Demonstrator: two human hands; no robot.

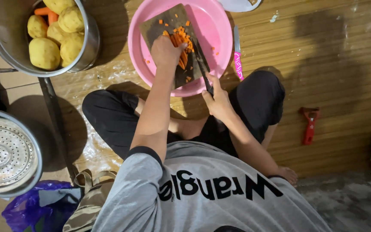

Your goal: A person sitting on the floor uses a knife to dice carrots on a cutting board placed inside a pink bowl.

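My left hand (166, 51) presses down on a bundle of orange carrot sticks (182, 48) lying on a dark cutting board (159, 23). The board rests inside a pink plastic basin (213, 25) on the wooden floor in front of my crossed legs. My right hand (217, 101) grips the handle of a black knife (200, 60), whose blade lies across the carrots right beside my left fingers. Small diced carrot pieces are scattered on the board and in the basin.
A steel pot (89, 47) with peeled potatoes and carrots stands at the upper left. A perforated steamer pot (5, 152) sits at the left. A pink-handled knife (237, 60) lies by the basin, a red peeler (310, 124) to the right, a purple bag (26, 210) at the lower left.
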